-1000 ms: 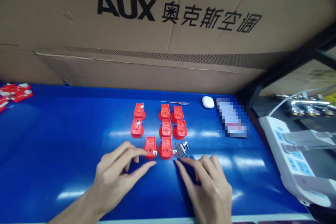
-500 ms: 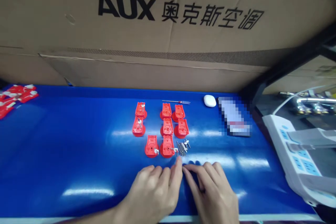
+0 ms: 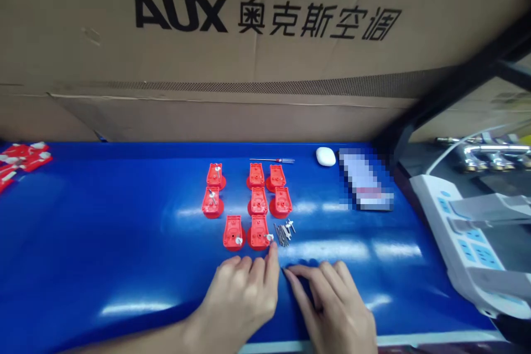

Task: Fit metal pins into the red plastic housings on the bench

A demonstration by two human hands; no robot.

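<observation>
- Well, a heap of red moulded pieces with white bits [image 3: 22, 160] lies at the far left of the blue bench [image 3: 103, 232], near the upper left of the frame; it sits well apart from the hands;
- left hand [image 3: 240, 298] rests low in the middle of the frame, holding nothing; its fingers curl loosely, and its thumb [image 3: 272, 254] points up to just below the nearest red housing;
- eight red plastic housings [image 3: 259, 232] stand in loose rows at the centre of the bench, each on a round flared base; two in the front row carry small white clips [image 3: 238, 240], and some in the left column show small pale bits too;
- a small pile of metal pins [image 3: 282, 234] lies just right of the front row, between the housings and the hands;
- right hand [image 3: 327, 304] sits lower right of centre, empty, with fingers lightly spread and resting on or just above the bench;
- a slim screwdriver [image 3: 271, 160] lies behind the rows; further right are a white oval object [image 3: 326, 156] and a pixelated package [image 3: 365, 180];
- a white-and-blue device [image 3: 456, 232] and metal fittings [image 3: 493, 157] occupy the right edge, beyond the bench;
- a large AUX cardboard carton [image 3: 265, 27] fills the top of the frame.
</observation>
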